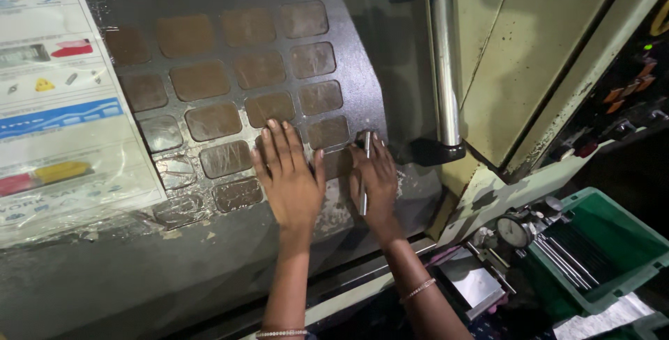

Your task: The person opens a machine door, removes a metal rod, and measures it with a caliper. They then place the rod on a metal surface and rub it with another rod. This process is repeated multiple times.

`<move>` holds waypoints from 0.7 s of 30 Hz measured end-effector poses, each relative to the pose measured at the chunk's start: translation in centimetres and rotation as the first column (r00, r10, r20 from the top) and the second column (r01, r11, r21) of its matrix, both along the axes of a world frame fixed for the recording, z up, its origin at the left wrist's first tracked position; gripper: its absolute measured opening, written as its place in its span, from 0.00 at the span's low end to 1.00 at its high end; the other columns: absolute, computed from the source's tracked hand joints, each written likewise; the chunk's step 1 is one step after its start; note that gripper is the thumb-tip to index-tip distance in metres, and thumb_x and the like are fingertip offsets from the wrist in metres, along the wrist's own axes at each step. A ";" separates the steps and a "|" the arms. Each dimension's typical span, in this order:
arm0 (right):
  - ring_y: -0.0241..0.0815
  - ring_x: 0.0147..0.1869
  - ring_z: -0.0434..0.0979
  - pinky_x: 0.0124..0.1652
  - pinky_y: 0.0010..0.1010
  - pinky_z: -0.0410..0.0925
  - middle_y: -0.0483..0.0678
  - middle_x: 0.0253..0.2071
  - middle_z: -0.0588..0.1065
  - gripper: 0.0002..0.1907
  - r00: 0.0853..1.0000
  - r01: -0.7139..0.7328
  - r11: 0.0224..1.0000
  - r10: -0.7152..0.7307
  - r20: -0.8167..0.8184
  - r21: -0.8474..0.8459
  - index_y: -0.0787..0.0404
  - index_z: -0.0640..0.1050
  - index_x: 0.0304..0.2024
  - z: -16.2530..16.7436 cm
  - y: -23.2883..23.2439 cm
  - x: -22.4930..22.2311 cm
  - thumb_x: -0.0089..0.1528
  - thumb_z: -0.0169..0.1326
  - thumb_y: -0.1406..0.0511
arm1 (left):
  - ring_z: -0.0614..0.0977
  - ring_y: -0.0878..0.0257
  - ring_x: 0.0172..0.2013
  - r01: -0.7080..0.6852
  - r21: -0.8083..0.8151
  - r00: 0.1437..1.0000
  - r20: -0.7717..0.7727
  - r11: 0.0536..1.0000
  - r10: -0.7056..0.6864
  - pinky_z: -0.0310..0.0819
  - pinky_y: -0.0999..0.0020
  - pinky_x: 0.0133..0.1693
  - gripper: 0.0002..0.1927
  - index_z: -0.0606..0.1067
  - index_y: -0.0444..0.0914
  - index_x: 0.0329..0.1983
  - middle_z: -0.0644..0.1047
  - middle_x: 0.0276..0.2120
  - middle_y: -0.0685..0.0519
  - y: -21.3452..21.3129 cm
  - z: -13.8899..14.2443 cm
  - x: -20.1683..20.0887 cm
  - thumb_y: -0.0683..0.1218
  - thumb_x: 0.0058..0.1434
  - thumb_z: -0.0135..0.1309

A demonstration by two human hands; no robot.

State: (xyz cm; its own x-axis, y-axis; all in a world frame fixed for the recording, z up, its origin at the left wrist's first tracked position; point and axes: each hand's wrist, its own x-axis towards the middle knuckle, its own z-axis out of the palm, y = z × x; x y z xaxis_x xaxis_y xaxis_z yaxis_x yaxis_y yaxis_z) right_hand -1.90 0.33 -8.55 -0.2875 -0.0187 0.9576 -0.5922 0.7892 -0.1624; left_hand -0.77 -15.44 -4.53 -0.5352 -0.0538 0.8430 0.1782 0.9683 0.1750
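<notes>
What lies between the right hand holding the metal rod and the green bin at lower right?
In the head view, between the right hand with its metal rod and the green bin lie the machine's cream frame edge and a dial gauge.

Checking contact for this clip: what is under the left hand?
The left hand lies flat on the dark panel, over brown pads. What its palm covers is hidden.

Left hand [289,176] flat on door panel [209,103]; right hand [376,180] holding metal rod [364,173]
</notes>
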 end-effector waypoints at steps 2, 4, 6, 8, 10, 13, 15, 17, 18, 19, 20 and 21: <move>0.65 0.70 0.71 0.69 0.54 0.62 0.61 0.56 0.76 0.23 1.000 0.006 1.000 -0.006 0.004 0.000 0.62 0.77 0.57 -0.1 0.0 -0.1 0.58 0.54 0.73 | 0.56 0.46 0.76 0.027 0.004 1.000 -0.010 1.000 -0.027 0.41 0.48 0.74 0.36 0.59 0.29 0.75 0.57 0.75 0.37 -0.1 -0.1 -0.1 0.60 0.75 0.38; 0.63 0.70 0.71 0.69 0.55 0.62 0.60 0.58 0.76 0.22 1.000 0.001 1.000 -0.001 0.013 -0.005 0.61 0.77 0.59 -0.2 0.0 -0.2 0.60 0.55 0.72 | 0.56 0.46 0.75 0.016 -0.005 1.000 -0.006 1.000 -0.016 0.42 0.48 0.73 0.37 0.59 0.29 0.75 0.57 0.75 0.37 -0.1 -0.1 -0.4 0.60 0.75 0.39; 0.63 0.71 0.71 0.69 0.54 0.62 0.61 0.59 0.76 0.22 1.000 -0.005 1.000 0.005 0.011 -0.007 0.61 0.77 0.59 -0.2 0.1 -0.2 0.61 0.55 0.72 | 0.56 0.46 0.75 0.014 -0.007 1.000 -0.005 1.000 -0.014 0.42 0.49 0.73 0.37 0.58 0.29 0.75 0.57 0.75 0.37 0.0 -0.2 -0.5 0.60 0.75 0.39; 0.64 0.71 0.70 0.69 0.53 0.63 0.64 0.61 0.75 0.22 1.000 -0.015 1.000 0.015 -0.004 -0.008 0.61 0.77 0.58 -0.2 0.2 -0.1 0.60 0.53 0.72 | 0.56 0.46 0.75 0.019 -0.002 1.000 -0.010 1.000 -0.019 0.42 0.49 0.74 0.37 0.58 0.29 0.75 0.57 0.75 0.37 0.0 -0.2 -0.5 0.60 0.75 0.39; 0.65 0.71 0.70 0.69 0.55 0.62 0.64 0.60 0.74 0.22 1.000 -0.005 1.000 0.005 -0.017 0.002 0.62 0.77 0.58 0.0 0.1 0.0 0.60 0.53 0.71 | 0.55 0.46 0.75 0.033 0.009 0.999 0.000 0.999 -0.033 0.42 0.49 0.74 0.37 0.58 0.29 0.75 0.56 0.75 0.37 0.0 -0.2 -0.4 0.60 0.74 0.39; 0.65 0.71 0.70 0.69 0.55 0.62 0.65 0.60 0.74 0.23 1.000 -0.003 1.000 0.003 -0.020 0.005 0.62 0.76 0.59 0.1 0.1 0.1 0.61 0.52 0.70 | 0.55 0.46 0.75 0.028 0.009 1.000 0.005 1.000 -0.028 0.42 0.49 0.74 0.37 0.58 0.29 0.75 0.56 0.75 0.37 0.1 -0.1 -0.2 0.60 0.74 0.39; 0.65 0.71 0.70 0.69 0.55 0.62 0.66 0.60 0.74 0.23 1.000 -0.006 1.000 0.006 -0.014 0.002 0.62 0.76 0.59 0.1 0.0 0.1 0.61 0.51 0.71 | 0.54 0.46 0.75 0.023 0.005 1.000 0.003 1.000 -0.023 0.42 0.49 0.74 0.37 0.58 0.29 0.76 0.55 0.76 0.37 0.1 -0.1 -0.2 0.60 0.75 0.40; 0.66 0.71 0.70 0.69 0.55 0.62 0.66 0.60 0.74 0.23 1.000 -0.008 1.000 0.008 -0.007 -0.003 0.63 0.76 0.59 0.0 0.0 0.1 0.61 0.52 0.71 | 0.54 0.47 0.76 0.023 0.003 1.000 -0.002 1.000 -0.023 0.42 0.49 0.74 0.37 0.58 0.29 0.76 0.55 0.76 0.38 0.1 0.0 -0.1 0.60 0.75 0.39; 0.65 0.71 0.70 0.69 0.55 0.62 0.65 0.59 0.75 0.22 1.000 -0.008 1.000 0.008 -0.003 -0.004 0.63 0.77 0.59 0.0 0.1 0.0 0.61 0.52 0.71 | 0.54 0.47 0.76 0.025 0.006 1.000 -0.001 1.000 -0.025 0.42 0.49 0.74 0.37 0.58 0.29 0.76 0.55 0.76 0.38 0.1 0.0 -0.1 0.60 0.75 0.39; 0.65 0.71 0.71 0.69 0.55 0.62 0.64 0.58 0.75 0.22 1.000 -0.008 1.000 0.008 0.001 -0.005 0.62 0.77 0.59 0.0 0.1 0.0 0.60 0.52 0.71 | 0.54 0.47 0.76 0.027 0.008 1.000 -0.002 1.000 -0.027 0.42 0.50 0.74 0.37 0.58 0.29 0.75 0.55 0.76 0.38 0.1 0.0 -0.1 0.60 0.75 0.39; 0.65 0.70 0.71 0.69 0.55 0.62 0.64 0.57 0.76 0.22 1.000 -0.008 1.000 0.008 0.005 -0.007 0.62 0.77 0.58 -0.1 0.1 -0.1 0.60 0.52 0.72 | 0.54 0.47 0.76 0.029 0.011 1.000 -0.001 1.000 -0.029 0.42 0.50 0.74 0.37 0.58 0.29 0.75 0.55 0.76 0.38 0.1 -0.1 -0.1 0.60 0.75 0.39; 0.65 0.70 0.71 0.68 0.55 0.62 0.64 0.57 0.76 0.22 1.000 -0.009 1.000 0.009 0.000 -0.006 0.62 0.77 0.58 -0.1 0.1 -0.1 0.60 0.52 0.72 | 0.54 0.47 0.76 0.029 0.010 1.000 0.000 1.000 -0.029 0.42 0.50 0.74 0.37 0.58 0.29 0.75 0.55 0.76 0.38 0.1 -0.1 -0.1 0.60 0.75 0.39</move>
